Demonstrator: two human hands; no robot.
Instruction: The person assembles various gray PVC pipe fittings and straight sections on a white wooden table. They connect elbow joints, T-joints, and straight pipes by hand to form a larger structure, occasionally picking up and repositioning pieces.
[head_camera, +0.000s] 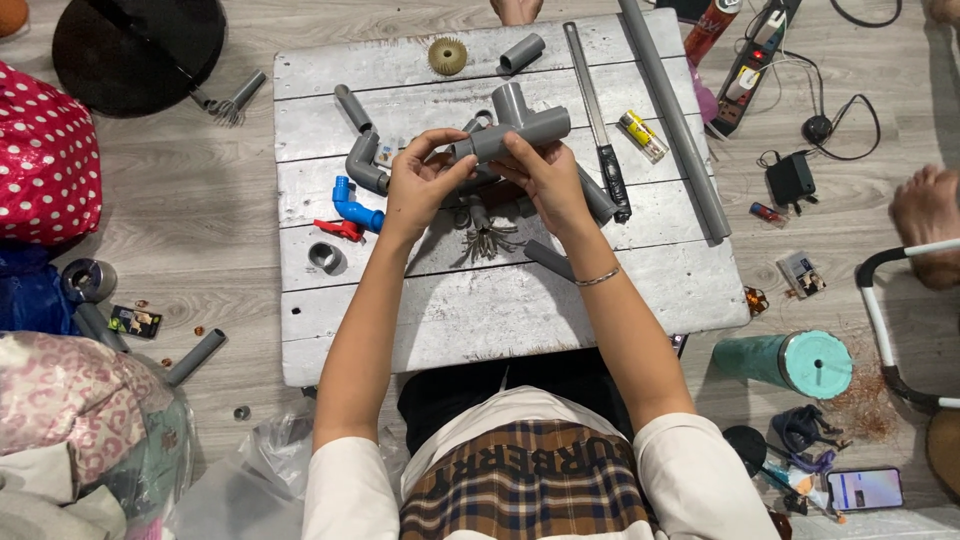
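Hands: your left hand (418, 183) and right hand (545, 175) meet above the middle of the tabletop (500, 300), both closed around one grey pipe assembly (510, 130)
Left hand: your fingers curl round the left end of the short grey pipe, thumb on top
Right hand: your fingers wrap the pipe from the right, just under the tee fitting; a thin bracelet (597, 278) sits on that wrist
Pipe assembly: a grey tee joined to a short pipe, held up off the boards, slightly tilted, between both hands
Left of your hands: a grey elbow with pipe (360, 150), a blue elbow (355, 210), a red handle (340, 229) and a grey ring (326, 257), all lying on the tabletop
Right of your hands: a saw (598, 120), a yellow tube (642, 136) and a long grey pipe (675, 120), side by side
Far edge: a tan ribbed disc (448, 56) and a short grey pipe piece (522, 53)
Floor: a teal tumbler (785, 362) lies on its side, well apart from the tabletop
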